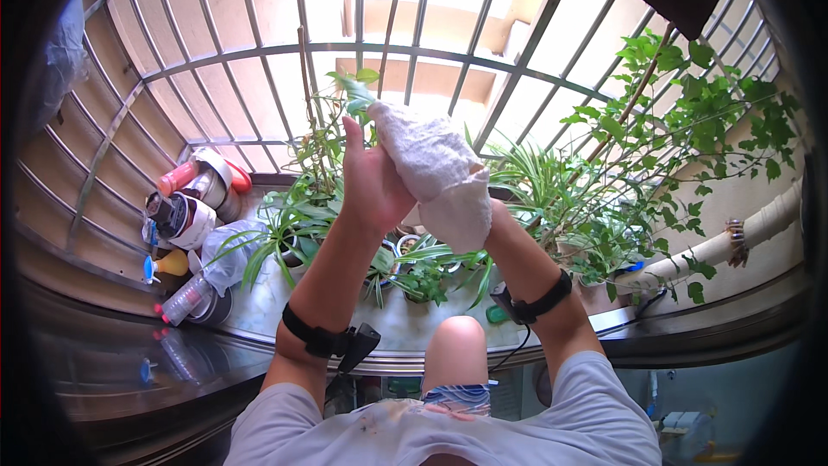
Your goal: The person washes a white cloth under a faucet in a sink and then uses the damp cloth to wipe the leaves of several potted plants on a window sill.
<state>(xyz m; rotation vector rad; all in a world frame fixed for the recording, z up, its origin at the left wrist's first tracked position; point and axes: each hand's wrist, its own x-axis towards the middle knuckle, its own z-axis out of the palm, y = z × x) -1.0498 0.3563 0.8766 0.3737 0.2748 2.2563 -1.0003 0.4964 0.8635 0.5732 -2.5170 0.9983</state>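
A crumpled white cloth [440, 151] is draped over my right hand [500, 223], hiding its fingers; the hand is closed on the cloth. Against the cloth's left side lies my left hand [373, 181], palm turned toward it, the thumb stretched up and apart. Its other fingers are behind the cloth. A green leaf [355, 95] sticks out at the cloth's upper left corner, just above my left thumb. How the leaf meets the fingers is hidden.
Potted spider plants [280, 229] and a leafy climbing vine [690, 112] fill the ledge. Metal window bars [414, 52] stand behind. Plastic bottles [188, 300] and containers crowd the left. A thick wrapped pipe [733, 237] slants along the right. Straps with small devices circle both forearms.
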